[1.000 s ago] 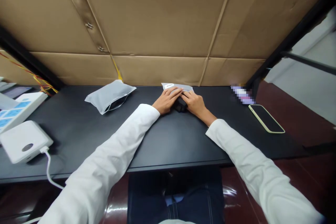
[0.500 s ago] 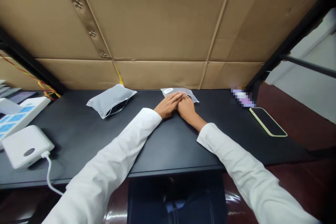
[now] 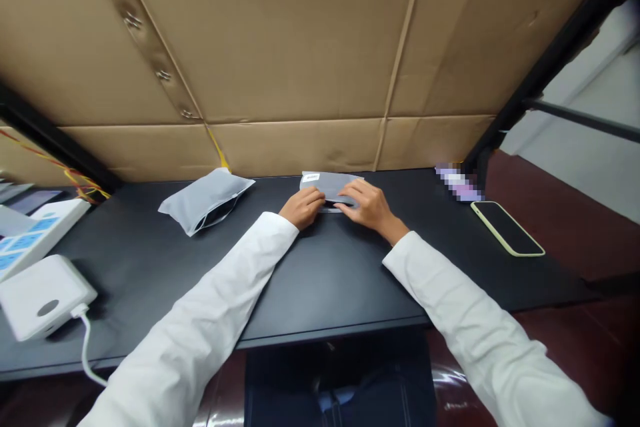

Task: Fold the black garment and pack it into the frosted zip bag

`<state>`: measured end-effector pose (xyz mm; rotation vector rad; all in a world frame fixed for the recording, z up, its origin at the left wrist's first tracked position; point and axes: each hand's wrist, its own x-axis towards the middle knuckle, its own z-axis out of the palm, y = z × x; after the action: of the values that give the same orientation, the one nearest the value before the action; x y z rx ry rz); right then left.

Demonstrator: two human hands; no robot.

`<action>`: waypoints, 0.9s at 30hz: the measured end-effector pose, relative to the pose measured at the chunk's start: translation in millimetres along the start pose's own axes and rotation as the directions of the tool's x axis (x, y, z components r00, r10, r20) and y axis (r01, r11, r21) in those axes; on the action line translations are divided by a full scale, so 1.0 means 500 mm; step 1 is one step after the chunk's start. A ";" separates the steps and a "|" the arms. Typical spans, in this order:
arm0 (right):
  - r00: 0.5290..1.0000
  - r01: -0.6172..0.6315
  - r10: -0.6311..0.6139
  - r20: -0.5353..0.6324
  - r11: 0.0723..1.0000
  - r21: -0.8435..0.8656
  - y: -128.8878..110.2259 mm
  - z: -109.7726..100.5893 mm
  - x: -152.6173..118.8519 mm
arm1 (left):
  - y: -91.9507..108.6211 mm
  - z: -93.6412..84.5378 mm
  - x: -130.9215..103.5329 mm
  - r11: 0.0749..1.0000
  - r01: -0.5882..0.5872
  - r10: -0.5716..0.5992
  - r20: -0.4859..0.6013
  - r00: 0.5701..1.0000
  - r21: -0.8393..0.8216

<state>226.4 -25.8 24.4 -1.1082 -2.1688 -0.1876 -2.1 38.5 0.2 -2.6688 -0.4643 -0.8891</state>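
A grey frosted zip bag (image 3: 327, 185) with a small white label lies near the back of the black table, its mouth facing me and partly open. My left hand (image 3: 303, 207), fingers curled together, grips the left side of that mouth. At its right side my right hand (image 3: 371, 205) holds the bag's edge, fingers on top and thumb lower, with a gap between them. Something dark shows in the opening, too small to name. To the left, a fuller grey zip bag (image 3: 205, 197) rests with its mouth partly open.
A phone in a pale green case (image 3: 507, 229) lies at the right, beside a pixelated item (image 3: 459, 184). At the left are a white box-shaped device (image 3: 47, 297) with a cable and a white power strip (image 3: 43, 233). A cardboard wall (image 3: 300, 47) rises behind the table (image 3: 320, 287).
My hands, together over the bag before, have moved apart to the two sides of its mouth. The opening now shows between them. The camera view has shifted slightly.
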 end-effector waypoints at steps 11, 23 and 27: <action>0.986 -0.136 0.102 0.128 0.948 0.289 0.108 -0.006 -0.048 | 0.007 -0.008 -0.002 0.948 0.265 -0.309 0.311 0.899 0.176; 0.988 -0.068 0.088 -0.125 0.984 0.162 0.093 0.051 -0.033 | 0.025 -0.012 0.015 0.971 0.235 -0.237 0.181 0.954 0.035; 0.987 -0.151 0.158 -0.039 0.979 0.138 0.103 0.067 -0.028 | 0.046 -0.004 0.024 0.979 0.202 -0.192 0.177 0.965 -0.038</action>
<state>254.0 10.7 -18.4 -1.1755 -2.0092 0.0014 15.1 19.6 5.3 -2.8000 -0.7679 -0.7346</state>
